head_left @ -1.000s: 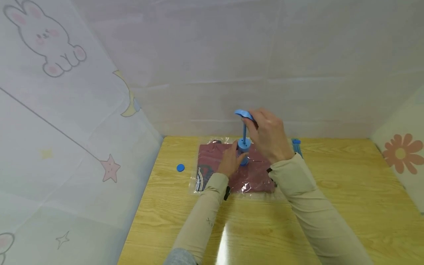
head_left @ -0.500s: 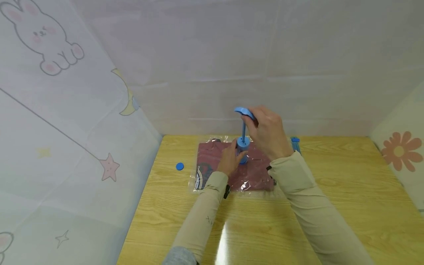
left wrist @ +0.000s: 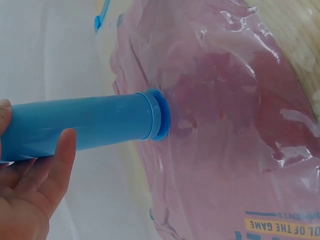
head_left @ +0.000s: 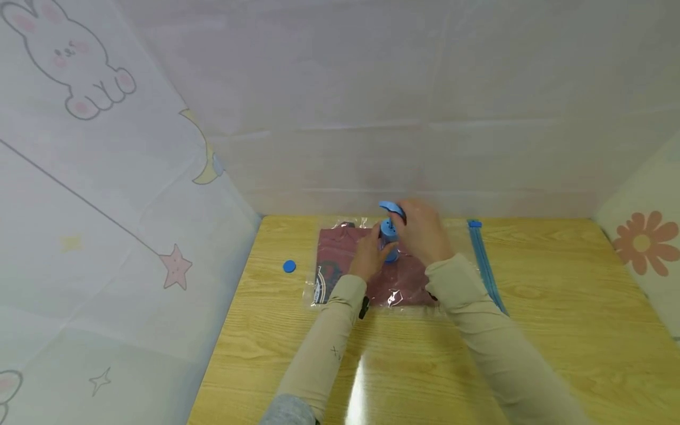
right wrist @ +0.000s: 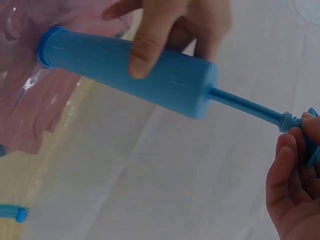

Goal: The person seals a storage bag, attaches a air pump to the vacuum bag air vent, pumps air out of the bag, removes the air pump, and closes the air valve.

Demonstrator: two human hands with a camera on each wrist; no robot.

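Observation:
A blue hand pump [left wrist: 100,122] stands on a clear plastic storage bag [head_left: 461,235]. Its base meets a round blue valve [left wrist: 164,114] on the bag's upper face. Inside the bag lies a folded maroon garment [head_left: 395,283] with printed lettering. My left hand [head_left: 366,258] grips the pump's barrel, fingers on one side and thumb on the other. My right hand [head_left: 425,233] holds the curved pump handle [head_left: 391,206] at the top. In the right wrist view, a length of the plunger rod [right wrist: 245,106] shows between barrel and handle.
A round blue cap [head_left: 289,266] lies on the wooden table [head_left: 260,342] left of the bag. Along the bag's right end runs a blue zip strip [head_left: 487,268] with a slider [head_left: 475,224] at its far corner. A pale wall [head_left: 340,159] rises behind the table's back edge.
My right hand has moved down with the handle, and the rod has slid further into the barrel. More of the blue zip strip shows beside my right sleeve. The left hand stays put.

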